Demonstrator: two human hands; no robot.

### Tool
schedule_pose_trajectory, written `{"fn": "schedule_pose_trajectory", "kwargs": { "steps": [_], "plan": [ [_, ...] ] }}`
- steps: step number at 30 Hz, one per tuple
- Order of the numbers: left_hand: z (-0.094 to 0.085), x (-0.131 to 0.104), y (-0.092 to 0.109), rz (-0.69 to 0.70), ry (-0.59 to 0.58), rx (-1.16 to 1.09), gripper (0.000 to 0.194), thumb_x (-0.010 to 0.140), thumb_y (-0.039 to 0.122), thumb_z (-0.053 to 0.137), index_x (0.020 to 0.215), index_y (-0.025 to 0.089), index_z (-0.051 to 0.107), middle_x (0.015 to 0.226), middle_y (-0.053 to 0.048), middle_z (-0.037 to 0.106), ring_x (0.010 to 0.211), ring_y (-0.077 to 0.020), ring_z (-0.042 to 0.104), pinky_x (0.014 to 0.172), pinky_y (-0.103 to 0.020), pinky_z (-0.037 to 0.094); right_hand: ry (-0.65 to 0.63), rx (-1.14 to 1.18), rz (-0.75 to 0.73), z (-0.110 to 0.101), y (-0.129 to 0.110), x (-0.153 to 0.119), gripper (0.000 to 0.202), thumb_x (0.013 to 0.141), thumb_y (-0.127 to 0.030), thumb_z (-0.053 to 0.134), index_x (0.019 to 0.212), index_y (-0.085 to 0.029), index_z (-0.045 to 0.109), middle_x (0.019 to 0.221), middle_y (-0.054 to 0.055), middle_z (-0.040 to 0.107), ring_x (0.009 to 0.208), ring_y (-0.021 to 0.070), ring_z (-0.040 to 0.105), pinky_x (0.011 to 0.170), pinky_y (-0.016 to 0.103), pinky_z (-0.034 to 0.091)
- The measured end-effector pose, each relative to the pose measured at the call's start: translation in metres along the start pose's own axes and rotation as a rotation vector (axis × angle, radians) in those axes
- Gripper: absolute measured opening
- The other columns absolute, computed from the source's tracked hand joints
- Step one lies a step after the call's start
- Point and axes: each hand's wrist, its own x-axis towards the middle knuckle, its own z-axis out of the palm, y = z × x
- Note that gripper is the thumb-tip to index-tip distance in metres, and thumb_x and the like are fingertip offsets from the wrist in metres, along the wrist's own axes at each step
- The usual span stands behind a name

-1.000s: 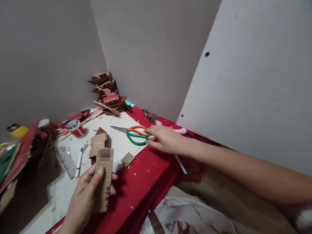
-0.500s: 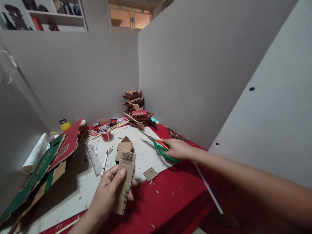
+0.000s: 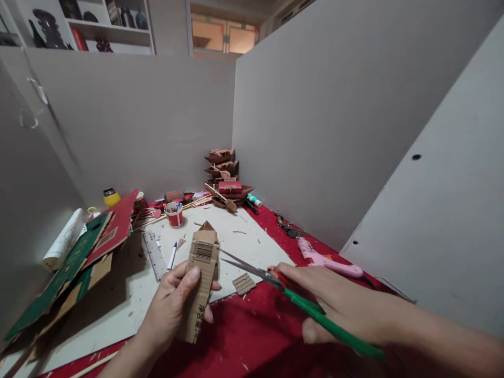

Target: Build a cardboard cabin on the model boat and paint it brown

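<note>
**Cardboard strip (image 3: 201,283) in left hand (image 3: 167,299), scissors (image 3: 289,295) in right hand (image 3: 338,299)**

Left hand clamped on the strip: thumb flat on its printed face, fingertips showing past the right edge. Strip tilted, barcode at the upper end, held above the near edge of a white sheet (image 3: 270,244) and the red cloth (image 3: 255,320). Brown pointed piece (image 3: 207,226) just beyond the strip's top, mostly hidden behind it.

Right hand closed around the scissors' handles, one green, one orange; some fingers hidden. Blades parted, tips near the strip's right edge; cannot tell whether they touch it.

Between the hands, a corrugated scrap (image 3: 244,284) lies at the sheet's edge. Left of the strip: marker (image 3: 172,256), then clear ruler (image 3: 154,257). Farther out, red-and-white cup (image 3: 174,216) and thin sticks (image 3: 199,203). Pink glue gun (image 3: 331,263) beyond the right hand, on the cloth.

Far corner: stacked brown model boats (image 3: 242,195) by the grey panels (image 3: 291,115). Far left: red and green cardboard sheets (image 3: 81,262), leaning, beside a white roll (image 3: 65,239).
</note>
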Motion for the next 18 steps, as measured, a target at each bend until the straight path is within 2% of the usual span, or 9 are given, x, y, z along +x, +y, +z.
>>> {"fn": "schedule_pose_trajectory", "kwargs": {
  "steps": [5,7,9,11,15,18],
  "plan": [
    [-0.001,0.001,0.002,0.046,0.032,-0.044,0.032,0.086,0.041,0.060,0.108,0.018,0.061,0.098,-0.009,0.072,0.056,-0.0139,0.066,0.051,-0.022,0.050,-0.055,-0.029,0.045,0.001,0.000,0.004,0.086,0.068,-0.076,0.059,0.128,-0.015,0.051,0.119,0.018,0.061,0.104,0.0358,0.059,0.088,0.044,0.047],
    [-0.001,0.001,0.002,0.055,0.036,-0.054,0.034,0.086,0.041,0.061,0.112,0.019,0.059,0.102,-0.010,0.071,0.058,-0.0149,0.067,0.053,-0.024,0.051,-0.025,-0.029,0.028,0.003,0.002,0.005,0.086,0.069,-0.077,0.057,0.129,-0.015,0.050,0.122,0.019,0.060,0.106,0.0358,0.059,0.090,0.044,0.046],
    [-0.002,0.001,0.001,0.052,0.009,-0.037,0.035,0.086,0.042,0.060,0.113,0.020,0.058,0.105,-0.011,0.070,0.057,-0.0147,0.066,0.053,-0.025,0.050,-0.010,-0.034,0.012,0.006,0.002,0.007,0.082,0.070,-0.076,0.056,0.126,-0.016,0.053,0.118,0.017,0.062,0.101,0.0340,0.061,0.087,0.043,0.047],
    [-0.001,0.000,-0.003,0.036,-0.029,0.016,0.033,0.087,0.043,0.058,0.110,0.019,0.059,0.098,-0.010,0.071,0.055,-0.0141,0.065,0.051,-0.024,0.048,-0.027,-0.049,0.002,0.009,-0.001,0.010,0.077,0.070,-0.075,0.059,0.120,-0.017,0.056,0.108,0.015,0.065,0.093,0.0313,0.063,0.081,0.039,0.048],
    [0.003,-0.002,-0.010,0.016,-0.079,0.143,0.032,0.089,0.047,0.053,0.100,0.017,0.060,0.062,-0.003,0.066,0.052,-0.0139,0.061,0.048,-0.021,0.045,-0.067,-0.067,-0.021,0.014,-0.012,0.016,0.069,0.066,-0.073,0.064,0.110,-0.019,0.059,0.095,0.010,0.066,0.083,0.0270,0.062,0.073,0.033,0.048],
    [0.003,-0.002,-0.011,0.033,-0.094,0.169,0.032,0.090,0.048,0.052,0.096,0.018,0.060,0.057,-0.002,0.064,0.050,-0.0132,0.060,0.048,-0.021,0.044,-0.077,-0.054,-0.030,0.015,-0.016,0.020,0.068,0.067,-0.071,0.065,0.110,-0.019,0.059,0.095,0.009,0.066,0.082,0.0262,0.062,0.073,0.033,0.047]
  ]
}}
